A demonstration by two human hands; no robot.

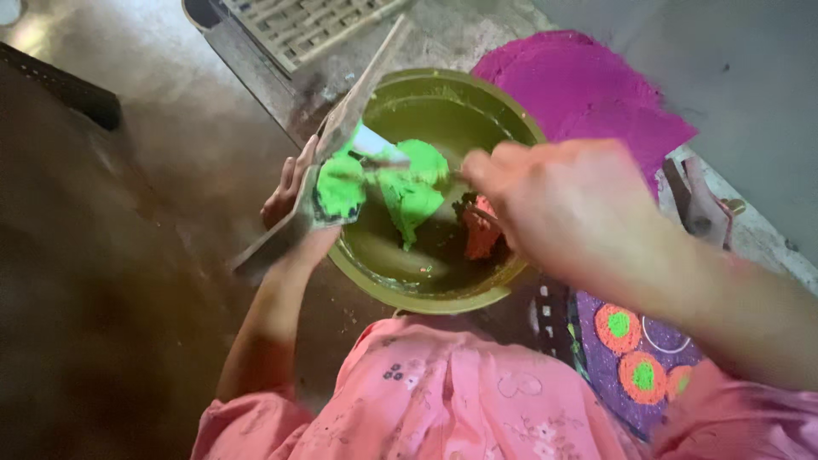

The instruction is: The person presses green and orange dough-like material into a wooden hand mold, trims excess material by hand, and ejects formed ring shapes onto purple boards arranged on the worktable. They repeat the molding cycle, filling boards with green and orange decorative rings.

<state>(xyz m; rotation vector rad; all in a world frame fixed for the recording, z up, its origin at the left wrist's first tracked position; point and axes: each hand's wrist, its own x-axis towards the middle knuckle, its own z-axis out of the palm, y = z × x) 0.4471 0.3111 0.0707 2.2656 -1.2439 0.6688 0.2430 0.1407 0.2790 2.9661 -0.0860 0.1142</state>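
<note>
Pink floral cloth (443, 400) over the person's lap fills the near edge of the view, with the olive-green bowl (434, 192) just beyond it on the floor (145, 170). Inside the bowl lies a mound of bright green paste (409, 192) beside a smaller orange-red lump (480, 228). The left hand (294, 192) grips a flat board (332, 162) tilted over the bowl's left rim, fingers wrapped behind it, a dab of green sitting on its face. The right hand (562, 204) is clenched around a thin tool (383, 152) whose pale blade touches the paste.

Green could slide off the tilted board onto the floor or the cloth, and a careless scrape might smear it into the orange lump. The bowl, pressed from one side, may tip.

Dull brown and stained, the floor carries magenta powder (588, 89) beyond the bowl, a woven tray (298, 25) at the far edge and a patterned purple mat (630, 349) at the right. Lighting is dim.
</note>
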